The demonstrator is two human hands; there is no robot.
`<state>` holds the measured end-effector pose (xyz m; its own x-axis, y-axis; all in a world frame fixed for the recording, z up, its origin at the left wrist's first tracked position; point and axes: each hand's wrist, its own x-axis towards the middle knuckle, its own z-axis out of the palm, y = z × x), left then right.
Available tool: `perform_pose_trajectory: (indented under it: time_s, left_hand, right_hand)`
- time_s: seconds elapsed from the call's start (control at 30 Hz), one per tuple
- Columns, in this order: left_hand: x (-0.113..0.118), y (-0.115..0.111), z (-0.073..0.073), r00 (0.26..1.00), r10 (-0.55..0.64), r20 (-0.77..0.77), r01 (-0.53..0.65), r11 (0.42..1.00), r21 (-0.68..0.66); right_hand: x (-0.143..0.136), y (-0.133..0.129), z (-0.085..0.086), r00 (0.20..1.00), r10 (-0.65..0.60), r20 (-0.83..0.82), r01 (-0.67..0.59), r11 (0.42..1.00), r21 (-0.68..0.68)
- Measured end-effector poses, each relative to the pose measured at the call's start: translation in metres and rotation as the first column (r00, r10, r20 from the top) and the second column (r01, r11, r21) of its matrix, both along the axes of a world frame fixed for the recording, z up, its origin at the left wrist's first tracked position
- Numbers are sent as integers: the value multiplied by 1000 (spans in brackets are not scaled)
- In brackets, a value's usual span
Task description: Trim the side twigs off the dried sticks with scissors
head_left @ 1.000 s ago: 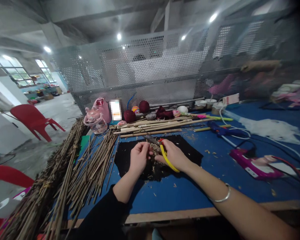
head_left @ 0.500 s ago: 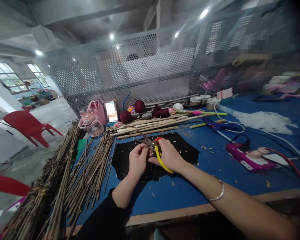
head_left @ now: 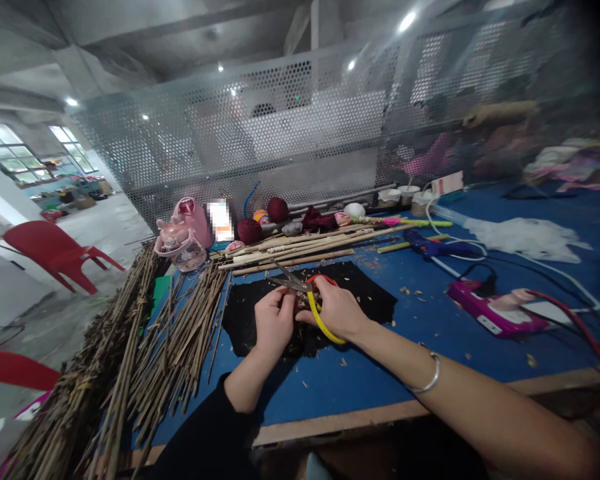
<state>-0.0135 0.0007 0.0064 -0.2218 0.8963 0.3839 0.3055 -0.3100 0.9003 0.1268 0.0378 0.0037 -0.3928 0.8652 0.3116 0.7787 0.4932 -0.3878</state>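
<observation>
My right hand (head_left: 337,310) is closed on scissors (head_left: 314,315) with yellow and red handles. Their metal blades point to the left and stand apart, above the fingertips of my left hand (head_left: 274,319). Those left fingers are pinched together, and what they hold is hidden behind them. Between the two hands a small clump of brownish, twiggy material (head_left: 303,303) shows in part. Beneath both hands lies a black cloth (head_left: 370,297), sprinkled with small pale scraps.
Thin sticks (head_left: 190,340) and a thick bundle of stems (head_left: 85,373) lie at left. Behind the cloth are peeled sticks (head_left: 300,248) and dark red yarn balls (head_left: 279,209). A blue glue gun (head_left: 443,248), purple power strip (head_left: 495,313) and cords occupy the right.
The view has shifted slightly. Both hands stay over the black cloth in nearly the same pose, the scissors still in my right hand.
</observation>
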Motion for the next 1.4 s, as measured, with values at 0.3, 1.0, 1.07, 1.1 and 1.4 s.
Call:
perform_pose_trajectory:
  time_s: [0.3,1.0,1.07,1.1,1.4]
  left_hand:
    - [0,-3,3,996,28,-87,-26,1000,17]
    - [1,-2,0,998,-10,65,9,1000,7]
    - [2,-3,1,998,-19,59,19,1000,2]
    - [3,-3,2,998,-24,65,24,1000,2]
    - [4,-4,2,991,-53,125,52,999,9]
  right_hand:
    - [2,3,-7,999,-9,-50,8,999,-33]
    - [-2,3,-9,997,66,-42,-61,993,98]
    - [-2,4,-11,994,84,-63,-78,992,100]
    - [-2,4,-11,993,90,-73,-82,991,105]
    - [-4,1,-9,991,114,-74,-105,988,115]
